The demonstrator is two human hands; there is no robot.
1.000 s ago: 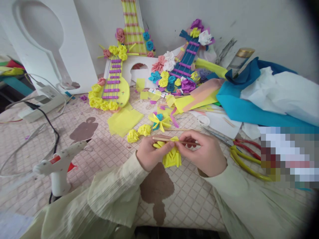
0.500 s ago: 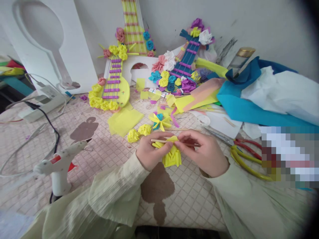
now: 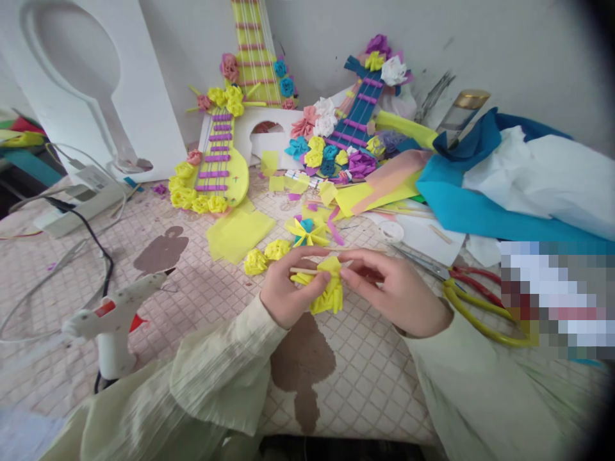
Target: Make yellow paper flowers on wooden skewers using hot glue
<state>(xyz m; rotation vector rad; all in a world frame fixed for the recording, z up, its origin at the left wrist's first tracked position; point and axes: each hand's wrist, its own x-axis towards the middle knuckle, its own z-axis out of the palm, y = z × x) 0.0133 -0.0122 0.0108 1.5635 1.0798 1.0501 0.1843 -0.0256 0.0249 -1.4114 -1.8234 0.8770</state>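
Pinching, left hand (image 3: 288, 291): is holding the thin stick and paper slip narrowly, thumb against fingers, well right of the glue gun (image 3: 114, 349).
Right hand (image 3: 401, 294): is hovering close beside the slip, farther right of the glue gun; fingers are curling, can't tell if they're gripping.
Thin stick (image 3: 302, 271): is poking out left from under the left thumb, right of the glue gun; its right end is hiding.
Paper slip (image 3: 329, 264): is sitting at the stick, yellow, between both hands, right of the glue gun.
Yellow folded strips (image 3: 329, 302): are showing just below the hands; probably lying on the cloth, view poor.
Yellow flowers (image 3: 277, 248): are resting behind the left hand, right of and beyond the glue gun.
Scissors (image 3: 449, 291): are lying far right of the glue gun.
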